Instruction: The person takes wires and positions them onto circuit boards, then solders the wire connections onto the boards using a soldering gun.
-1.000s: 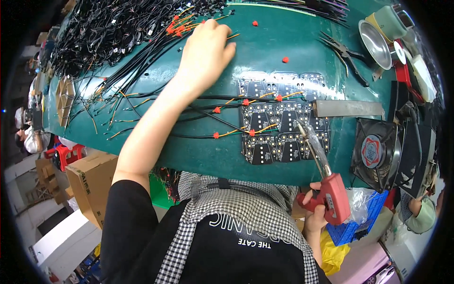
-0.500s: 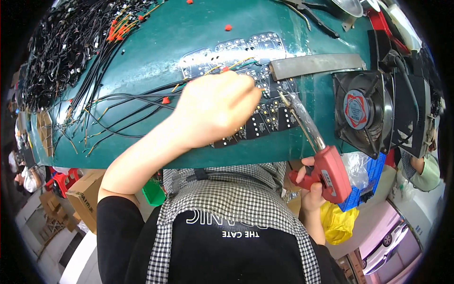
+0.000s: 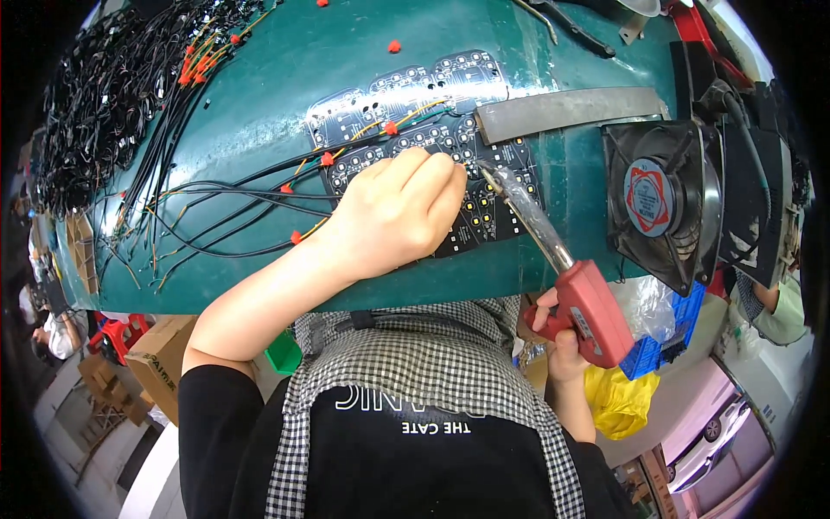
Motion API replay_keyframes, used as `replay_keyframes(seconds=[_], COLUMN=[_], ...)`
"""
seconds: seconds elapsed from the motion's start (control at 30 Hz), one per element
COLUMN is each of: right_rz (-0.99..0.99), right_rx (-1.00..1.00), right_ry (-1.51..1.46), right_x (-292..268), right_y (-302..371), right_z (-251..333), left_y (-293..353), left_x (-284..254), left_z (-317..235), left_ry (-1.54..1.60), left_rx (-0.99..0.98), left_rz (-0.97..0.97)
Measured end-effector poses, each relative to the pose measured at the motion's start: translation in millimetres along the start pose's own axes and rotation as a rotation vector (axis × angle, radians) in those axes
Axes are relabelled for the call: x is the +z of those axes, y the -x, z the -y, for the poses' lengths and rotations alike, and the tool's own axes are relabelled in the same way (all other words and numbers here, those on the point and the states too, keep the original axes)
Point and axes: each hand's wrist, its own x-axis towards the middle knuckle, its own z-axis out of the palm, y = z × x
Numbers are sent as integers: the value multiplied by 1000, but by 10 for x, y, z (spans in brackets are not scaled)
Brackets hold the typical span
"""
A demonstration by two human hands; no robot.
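Observation:
My left hand (image 3: 402, 203) is closed over black circuit boards (image 3: 506, 156) with small square LEDs. Its fingertips are hidden, so what they pinch does not show. Black cables (image 3: 251, 177) with coloured wire ends and red clips (image 3: 391, 128) run from the left toward the boards and partly under this hand. In my right hand (image 3: 566, 350) is a red soldering gun (image 3: 595, 313), fingers wrapped round its grip. The gun's long barrel points up and left, its tip over the boards just right of my left fingers.
A grey metal bar (image 3: 571, 112) lies across the boards' right edge. Beyond it stands a black fan (image 3: 661, 203). A heap of black cables (image 3: 112, 95) fills the far left, and pliers (image 3: 579, 33) lie at the back right. Loose red clips (image 3: 394, 47) dot the green table (image 3: 303, 52).
The view has shifted slightly. My left hand has moved down a little relative to the boards, uncovering more red clips. The soldering gun's tip stays close to my left fingers.

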Motion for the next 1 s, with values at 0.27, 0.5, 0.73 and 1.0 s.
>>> replay_keyframes(seconds=[0.27, 0.5, 0.73, 1.0], right_rz=[19, 102, 37, 29], right_rx=[15, -167, -29, 22], right_ry=[69, 321, 84, 44], right_x=[0, -213, 31, -27], right_y=[-6, 50, -22, 18], right_z=[-16, -230, 15, 10], left_y=[12, 7, 1, -6], left_x=[14, -1, -6, -5], left_z=[8, 6, 5, -1], left_ry=[-22, -21, -33, -67], left_rx=[30, 29, 37, 70], left_rz=[-7, -7, 5, -2])
